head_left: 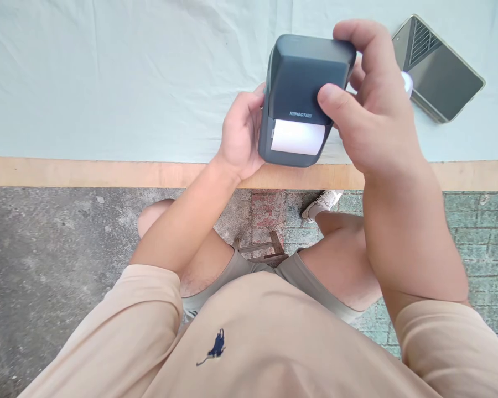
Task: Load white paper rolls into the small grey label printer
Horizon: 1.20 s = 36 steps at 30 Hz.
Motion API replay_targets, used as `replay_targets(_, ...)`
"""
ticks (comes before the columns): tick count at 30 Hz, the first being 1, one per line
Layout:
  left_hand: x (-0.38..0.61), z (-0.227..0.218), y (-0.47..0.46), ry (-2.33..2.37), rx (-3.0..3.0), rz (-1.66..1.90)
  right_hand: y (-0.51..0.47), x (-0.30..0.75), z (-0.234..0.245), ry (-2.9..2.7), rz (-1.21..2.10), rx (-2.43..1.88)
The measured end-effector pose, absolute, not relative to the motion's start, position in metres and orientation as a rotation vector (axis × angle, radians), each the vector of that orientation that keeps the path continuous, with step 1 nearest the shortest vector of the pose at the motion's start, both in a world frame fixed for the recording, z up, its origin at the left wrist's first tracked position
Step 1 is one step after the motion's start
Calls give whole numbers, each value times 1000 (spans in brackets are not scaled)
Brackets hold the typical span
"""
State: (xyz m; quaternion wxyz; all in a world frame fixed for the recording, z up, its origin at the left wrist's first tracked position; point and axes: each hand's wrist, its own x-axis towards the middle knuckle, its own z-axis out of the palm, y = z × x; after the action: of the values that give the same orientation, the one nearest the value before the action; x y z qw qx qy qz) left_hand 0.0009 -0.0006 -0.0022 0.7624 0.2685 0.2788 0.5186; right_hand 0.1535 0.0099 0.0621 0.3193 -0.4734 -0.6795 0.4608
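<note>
Between my two hands is a dark label printer (pixel 311 77) marked NIIMBOT, raised above the table's near edge and slightly tilted. A white label strip (pixel 297 137) shows at its lower end. My left hand (pixel 243 130) grips the printer's left side, its fingers mostly hidden behind the body. At the upper right, my right hand (pixel 375 94) holds it, thumb pressed on the front face and forefinger over the top corner. A small white rounded thing (pixel 406 84) peeks out behind my right hand; what it is, I cannot tell.
A smartphone (pixel 442 72) with a dark, reflective screen lies on the pale cloth (pixel 128 77) at the right. The table's bare wooden edge (pixel 87 172) runs across in front of me. Below are my legs, a wooden stool (pixel 276 243) and paved ground (pixel 477 243).
</note>
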Motion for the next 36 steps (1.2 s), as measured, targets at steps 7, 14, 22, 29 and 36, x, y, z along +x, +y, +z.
replay_targets(7,1,-10,1,664,625,1106,10,162,70,-1996,1177,-1258)
replay_targets(14,1,-7,3,687,538,1104,7,157,79,-1931,472,-1446)
replay_targets(22,8,10,-4,531,644,1094,7,157,78,-2284,250,-1471)
replay_targets(29,11,11,-4,588,795,1049,8,158,75,-2500,144,-1835)
replay_targets(36,9,7,-2,585,697,1047,6,163,88,-2301,419,-1572)
